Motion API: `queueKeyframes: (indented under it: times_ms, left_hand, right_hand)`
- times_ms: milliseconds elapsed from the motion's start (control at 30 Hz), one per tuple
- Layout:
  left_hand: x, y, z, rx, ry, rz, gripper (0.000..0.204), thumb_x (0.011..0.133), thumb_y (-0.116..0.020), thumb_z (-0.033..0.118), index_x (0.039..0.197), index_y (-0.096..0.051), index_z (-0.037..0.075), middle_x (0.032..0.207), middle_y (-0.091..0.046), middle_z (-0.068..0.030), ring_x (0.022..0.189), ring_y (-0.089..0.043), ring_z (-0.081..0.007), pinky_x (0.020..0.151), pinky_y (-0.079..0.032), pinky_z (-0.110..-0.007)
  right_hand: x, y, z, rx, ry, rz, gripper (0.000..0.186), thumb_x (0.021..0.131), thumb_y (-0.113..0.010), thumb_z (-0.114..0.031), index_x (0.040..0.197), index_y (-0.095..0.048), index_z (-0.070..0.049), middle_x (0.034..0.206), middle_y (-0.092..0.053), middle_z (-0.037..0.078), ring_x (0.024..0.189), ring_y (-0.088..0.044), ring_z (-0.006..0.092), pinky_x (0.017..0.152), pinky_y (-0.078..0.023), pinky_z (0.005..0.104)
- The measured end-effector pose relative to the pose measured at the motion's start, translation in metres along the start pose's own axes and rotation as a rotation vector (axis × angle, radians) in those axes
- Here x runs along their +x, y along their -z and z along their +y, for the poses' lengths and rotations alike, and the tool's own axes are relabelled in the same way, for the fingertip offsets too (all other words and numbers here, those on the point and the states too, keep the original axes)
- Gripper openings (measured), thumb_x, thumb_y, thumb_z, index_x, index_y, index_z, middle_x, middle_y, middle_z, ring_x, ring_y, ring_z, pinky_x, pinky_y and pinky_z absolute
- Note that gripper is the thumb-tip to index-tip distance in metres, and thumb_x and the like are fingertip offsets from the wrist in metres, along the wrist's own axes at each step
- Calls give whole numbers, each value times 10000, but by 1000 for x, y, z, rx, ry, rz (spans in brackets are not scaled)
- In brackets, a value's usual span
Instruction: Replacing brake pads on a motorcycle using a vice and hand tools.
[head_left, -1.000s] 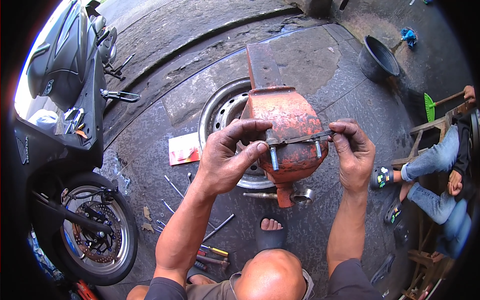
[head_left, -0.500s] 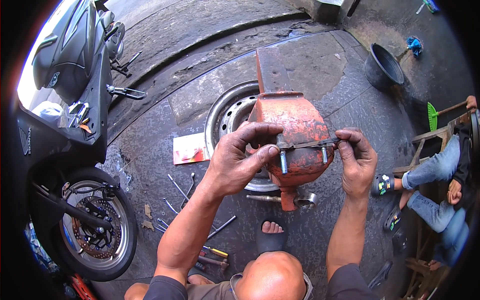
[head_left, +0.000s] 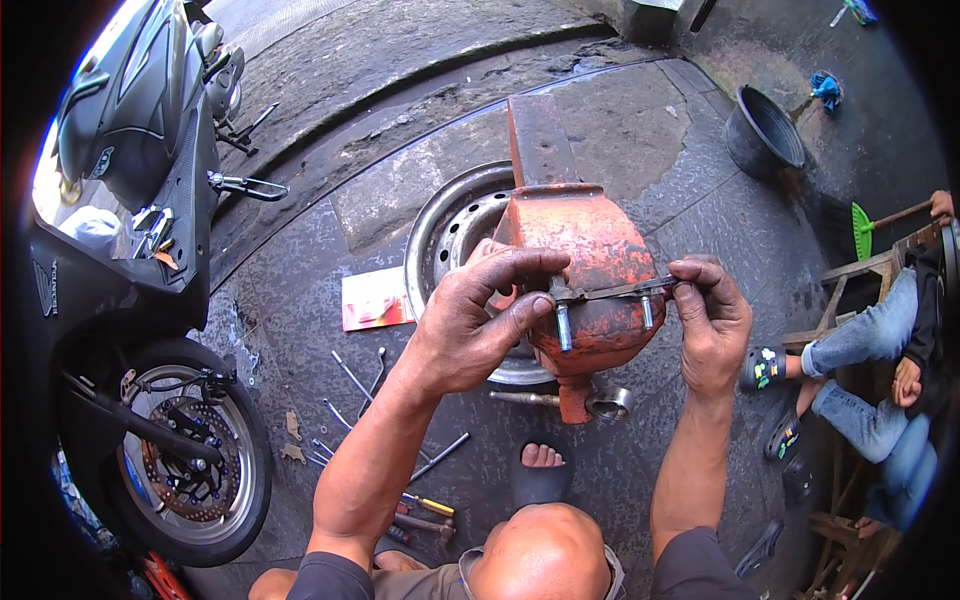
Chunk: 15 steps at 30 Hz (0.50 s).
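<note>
Metal bracket (head_left: 612, 291): dark and narrow, at the centre of the frame, strung between the two hands with its right end slightly higher.
Pins: two, aimed at the lower edge; the longer pin (head_left: 564, 328) is left, the shorter pin (head_left: 647, 312) right.
Handling: a light, even pinch at both ends should stop the bracket twisting; leaving the pin shafts bare lets both be checked, and level wrists would make any tilt easier to judge.
Left hand (head_left: 465, 325): thumb and fingers clamped on the bracket's left end, beside the longer pin.
Right hand (head_left: 713, 335): thumb and forefinger pinch the right end, the other fingers curled.
Reach: left forearm (head_left: 375, 460) slants up and rightward; right forearm (head_left: 690, 465) rises more steeply.
Red vise (head_left: 580, 225): behind the bracket; I cannot tell whether they touch.
Wheel rim (head_left: 418, 240): left of centre, partly hidden by the vise.
</note>
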<state>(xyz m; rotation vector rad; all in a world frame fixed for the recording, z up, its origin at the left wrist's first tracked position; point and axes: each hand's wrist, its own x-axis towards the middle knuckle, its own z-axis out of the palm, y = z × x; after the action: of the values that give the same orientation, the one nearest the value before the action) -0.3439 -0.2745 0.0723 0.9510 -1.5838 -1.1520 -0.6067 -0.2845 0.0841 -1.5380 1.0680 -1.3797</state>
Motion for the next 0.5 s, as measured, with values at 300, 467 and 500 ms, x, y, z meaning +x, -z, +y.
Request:
queueKeyframes:
  times_ms: [300,467,500]
  left_hand:
    - [-3,-6,-1,-100,23,36,355,952,-656,122,1273,-604,-20,1121,-604,-92,943,-591,-130,792,-540,-268]
    - [0,-3,2,63,-76,42,331,939,-668,111,1241,-631,-20,1068,-584,-73,949,-582,-132,833,-502,-280]
    - [1,-5,3,56,-77,42,331,939,-668,111,1241,-631,-20,1068,-584,-73,949,-582,-132,833,-502,-280]
  right_hand:
    - [-36,-3,22,52,-134,179,168,991,-575,-71,1115,-653,12,1011,-644,55,861,-588,99,797,-493,242]
    - [-101,-12,29,-87,-201,217,284,1002,-543,-214,1119,-631,29,963,-635,70,862,-598,169,783,-498,322]
    - [-106,-17,25,-94,-202,218,284,1002,-543,-214,1119,-631,29,963,-635,70,862,-598,169,783,-498,322]
